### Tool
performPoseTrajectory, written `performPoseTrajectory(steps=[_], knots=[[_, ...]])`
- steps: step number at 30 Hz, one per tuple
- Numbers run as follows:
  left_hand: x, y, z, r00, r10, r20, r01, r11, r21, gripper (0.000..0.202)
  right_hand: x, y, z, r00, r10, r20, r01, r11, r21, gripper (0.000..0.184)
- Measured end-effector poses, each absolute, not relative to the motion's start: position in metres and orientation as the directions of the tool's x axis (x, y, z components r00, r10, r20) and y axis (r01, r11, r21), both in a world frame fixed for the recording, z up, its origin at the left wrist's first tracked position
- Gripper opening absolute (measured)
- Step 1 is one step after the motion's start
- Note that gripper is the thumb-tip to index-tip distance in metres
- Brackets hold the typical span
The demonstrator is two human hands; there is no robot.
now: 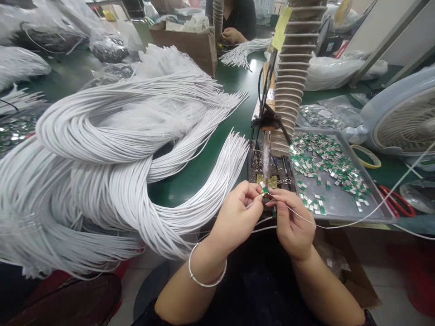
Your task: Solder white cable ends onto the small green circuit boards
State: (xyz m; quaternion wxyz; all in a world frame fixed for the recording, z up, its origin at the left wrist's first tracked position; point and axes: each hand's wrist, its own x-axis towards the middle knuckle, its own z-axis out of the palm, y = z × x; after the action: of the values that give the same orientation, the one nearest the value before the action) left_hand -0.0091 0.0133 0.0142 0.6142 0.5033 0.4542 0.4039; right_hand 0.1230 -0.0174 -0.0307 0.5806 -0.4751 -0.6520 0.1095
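My left hand [239, 213] pinches a small green circuit board [264, 190] with a silvery metal part on it. Close beside it, my right hand [294, 222] has thumb and fingers closed on a thin white cable [307, 220], which trails away to the right. Board and cable end meet between my fingertips; whether they are joined I cannot tell. Just above hangs a soldering iron [267, 154], tip down, fixed in a stand with its wooden handle upward. Under the tip lies a yellowish cleaning pad [272, 181], partly hidden by my fingers.
Large bundles of white cable [112, 154] cover the left. At right, a metal tray [340, 215] holds many small boards, near yellow tape [365, 156], red-handled pliers [396, 201] and a fan [404, 117]. A ribbed duct [294, 72] rises behind the iron. Another person [234, 34] sits opposite.
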Motion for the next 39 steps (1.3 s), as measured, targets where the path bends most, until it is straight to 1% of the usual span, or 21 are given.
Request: performPoseTrajectory(steps=[5,15,25,36,39], knots=[[-0.008,0.014,0.016,0.242,0.960,-0.142,-0.033,0.155,0.987,0.010,0.123,-0.015,-0.030,0.126,0.732,0.670,0.526,0.523,-0.670,0.020],[-0.008,0.013,0.022,0.232,0.964,-0.128,-0.048,0.142,0.989,0.011,0.121,-0.015,-0.024,0.125,0.724,0.678,0.524,0.532,-0.665,0.022],[-0.008,0.012,0.022,0.222,0.969,-0.107,-0.027,0.116,0.993,0.011,0.121,-0.013,-0.022,0.105,0.714,0.692,0.531,0.548,-0.647,0.024],[-0.009,0.008,0.016,0.226,0.968,-0.111,-0.005,0.115,0.993,0.010,0.121,-0.018,-0.022,0.090,0.730,0.677,0.536,0.538,-0.651,0.022],[-0.011,0.005,0.013,0.249,0.965,-0.084,0.002,0.086,0.996,0.011,0.123,-0.023,-0.023,0.069,0.740,0.669,0.531,0.540,-0.653,0.024]])
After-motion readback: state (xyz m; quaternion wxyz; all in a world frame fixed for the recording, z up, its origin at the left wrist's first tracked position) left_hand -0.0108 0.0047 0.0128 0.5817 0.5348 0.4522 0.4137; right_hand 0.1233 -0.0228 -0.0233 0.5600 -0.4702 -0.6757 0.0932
